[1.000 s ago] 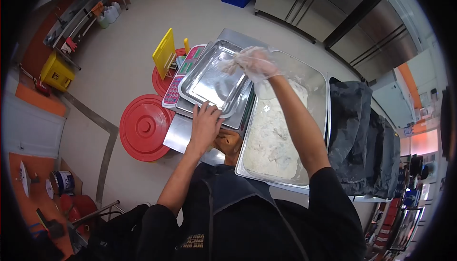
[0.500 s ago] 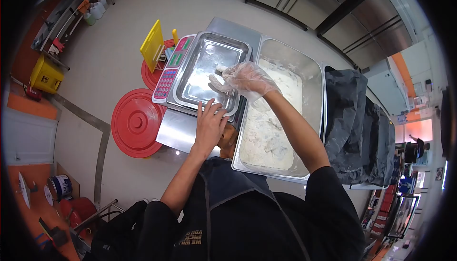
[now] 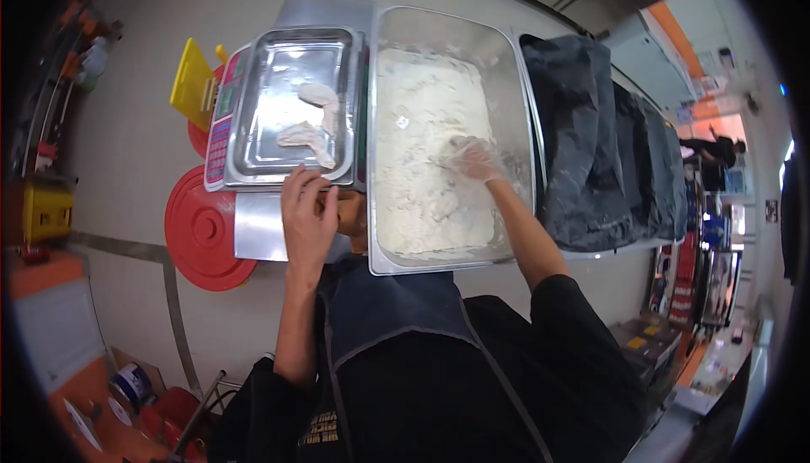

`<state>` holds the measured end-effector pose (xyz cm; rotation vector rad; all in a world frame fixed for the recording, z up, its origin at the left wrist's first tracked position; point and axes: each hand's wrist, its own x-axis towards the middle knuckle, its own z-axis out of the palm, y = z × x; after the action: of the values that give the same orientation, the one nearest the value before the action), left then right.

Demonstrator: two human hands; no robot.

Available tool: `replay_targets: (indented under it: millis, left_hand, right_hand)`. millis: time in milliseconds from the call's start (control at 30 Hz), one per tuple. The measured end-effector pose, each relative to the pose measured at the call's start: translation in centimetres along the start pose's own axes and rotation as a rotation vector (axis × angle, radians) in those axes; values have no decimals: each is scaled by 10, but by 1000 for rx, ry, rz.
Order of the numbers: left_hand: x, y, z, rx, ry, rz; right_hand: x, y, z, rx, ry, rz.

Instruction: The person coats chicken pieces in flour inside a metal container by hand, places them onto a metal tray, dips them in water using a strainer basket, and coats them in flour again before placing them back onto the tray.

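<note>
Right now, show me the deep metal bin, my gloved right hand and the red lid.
Deep metal bin point(image 3: 510, 113), head view: bare inner wall.
Gloved right hand point(image 3: 476, 162), head view: middle of the hand.
Red lid point(image 3: 206, 227), head view: central knob.

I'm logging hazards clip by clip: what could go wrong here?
The left hand, at the near rim of the metal tray, might skew the scale beneath if it presses. The gloved right hand reaches into the pan; lifting out could scatter white powder.
</note>
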<state>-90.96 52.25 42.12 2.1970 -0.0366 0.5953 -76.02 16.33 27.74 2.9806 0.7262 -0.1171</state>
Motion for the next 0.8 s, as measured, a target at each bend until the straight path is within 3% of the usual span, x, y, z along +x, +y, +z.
replay_targets:
  millis: [133, 233, 333, 433, 533, 633, 733, 800]
  left_hand:
    - [2, 8, 1, -27, -25, -17]
    - [6, 13, 7, -76, -65, -34]
    - [7, 16, 8, -121, -60, -60]
    - [5, 13, 5, -81, -37, -35]
    - [4, 13, 3, -88, -26, -44]
    - [5, 13, 4, -93, -25, -43]
    - [6, 14, 4, -96, -13, -35]
    - [7, 17, 0, -104, -3, -37]
  right_hand:
    - [-7, -62, -26, 110, -3, -73]
    - [-16, -81, -1, -172, -179, -352]
    - [-23, -90, -47, 65, -408, -366]
    - [-15, -86, -38, -62, -424, -731]
    - [-18, -120, -65, 379, -453, -277]
    - [-29, -144, -62, 390, -408, -458]
    - [-42, -139, -35, 449, -304, -450]
    - [-33, -134, -71, 460, -385, -374]
